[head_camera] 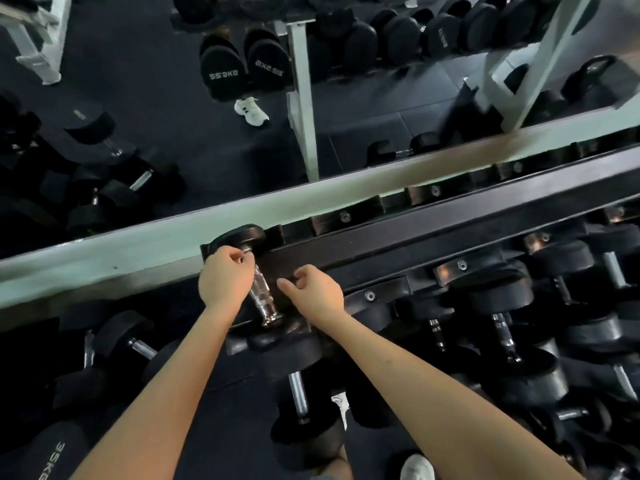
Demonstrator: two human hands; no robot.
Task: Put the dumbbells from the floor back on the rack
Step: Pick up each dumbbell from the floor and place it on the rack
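Dumbbell [264, 299] sits on the rack [381, 237], left hand [225, 277] curled at its handle's twelve-o'clock end, grip unclear, right hand [315, 289] loose, empty at three o'clock; floor dumbbells [135, 344] at eight o'clock seemingly remain.

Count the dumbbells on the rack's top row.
1. The dumbbell lies at the top row's left end, its handle gripped by the left hand, the right hand beside it. Others may sit beyond the frame.
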